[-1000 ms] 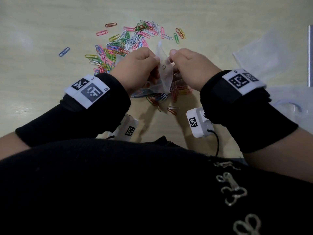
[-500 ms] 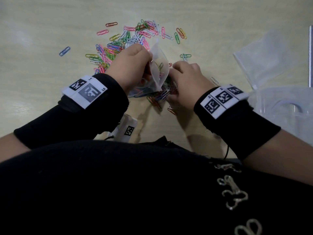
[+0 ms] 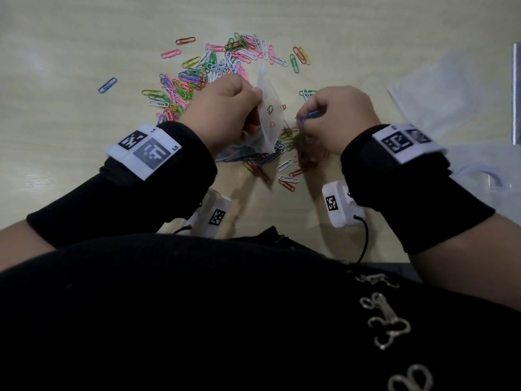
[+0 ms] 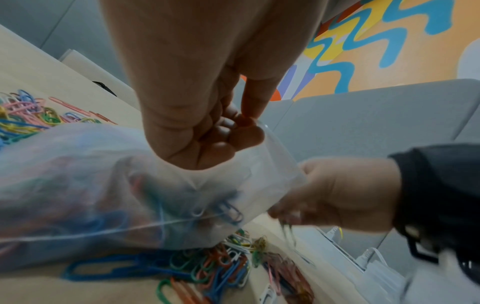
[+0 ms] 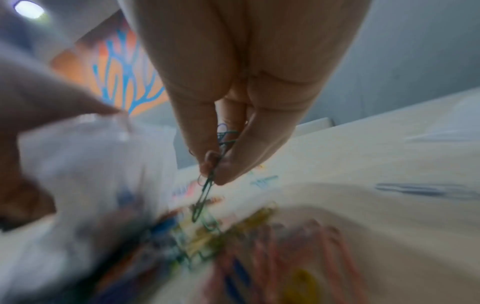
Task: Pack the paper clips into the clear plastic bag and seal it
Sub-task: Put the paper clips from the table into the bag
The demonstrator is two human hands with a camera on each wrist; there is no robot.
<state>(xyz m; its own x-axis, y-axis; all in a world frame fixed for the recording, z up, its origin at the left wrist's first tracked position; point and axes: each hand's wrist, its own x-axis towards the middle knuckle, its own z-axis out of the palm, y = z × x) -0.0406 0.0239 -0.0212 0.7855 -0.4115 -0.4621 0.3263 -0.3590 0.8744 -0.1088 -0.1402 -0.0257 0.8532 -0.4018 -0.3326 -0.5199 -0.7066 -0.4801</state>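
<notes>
My left hand [image 3: 225, 114] grips the clear plastic bag [image 3: 269, 117] near its mouth, holding it upright over the table; several coloured clips show through its lower part [image 4: 103, 205]. Just right of the bag, my right hand [image 3: 335, 117] pinches a few paper clips [image 5: 207, 185] between thumb and fingers, dangling above a loose heap of clips [image 3: 293, 145]. A larger pile of coloured paper clips [image 3: 203, 77] lies beyond my left hand. In the right wrist view the bag [image 5: 91, 164] is blurred at the left.
A lone blue clip [image 3: 107, 85] lies far left on the pale wooden table [image 3: 70, 136]. Other clear plastic bags [image 3: 439, 91] lie at the right, beside a metal strip [image 3: 516, 97]. Stray clips [image 3: 287, 182] sit near the table's front edge.
My right hand dipped from the bag's mouth down to the heap beside it, then lifted with clips pinched. The left hand kept its hold on the bag.
</notes>
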